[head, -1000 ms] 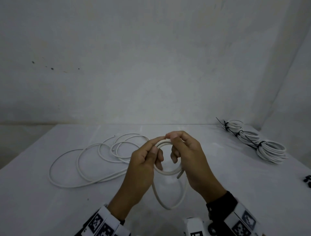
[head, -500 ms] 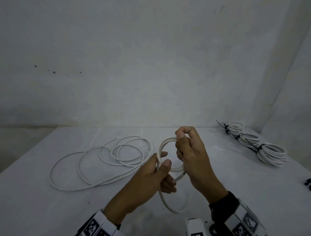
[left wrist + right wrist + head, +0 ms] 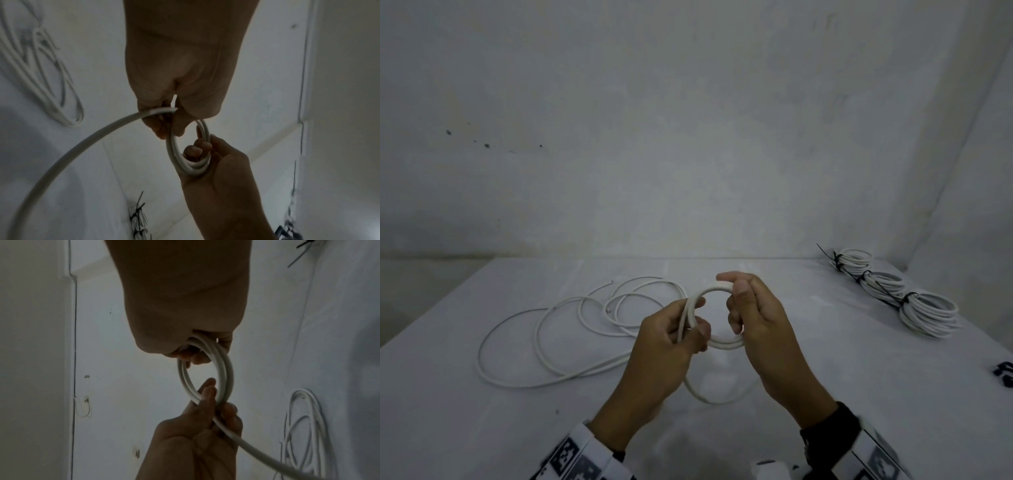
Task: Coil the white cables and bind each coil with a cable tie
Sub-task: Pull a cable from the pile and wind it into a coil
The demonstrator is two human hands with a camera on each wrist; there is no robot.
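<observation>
Left hand (image 3: 667, 337) grips the coil (image 3: 717, 318) at its left side, thumb and fingers curled round the strands. Right hand (image 3: 760, 315) pinches the coil's far side, held above the table (image 3: 448, 394). Loose cable (image 3: 558, 329) trails left across the table (still uncoiled); three tied coils (image 3: 924, 313) lie far right.

Left wrist view: left hand (image 3: 180, 84) fingers close on the cable (image 3: 82, 146); the coil (image 3: 185, 164) sits in the right hand (image 3: 222, 175).

Right wrist view: right hand (image 3: 180, 313) clamps the coil (image 3: 222, 369) top; left hand (image 3: 197, 431) holds its bottom, where the cable (image 3: 267, 459) exits.
</observation>
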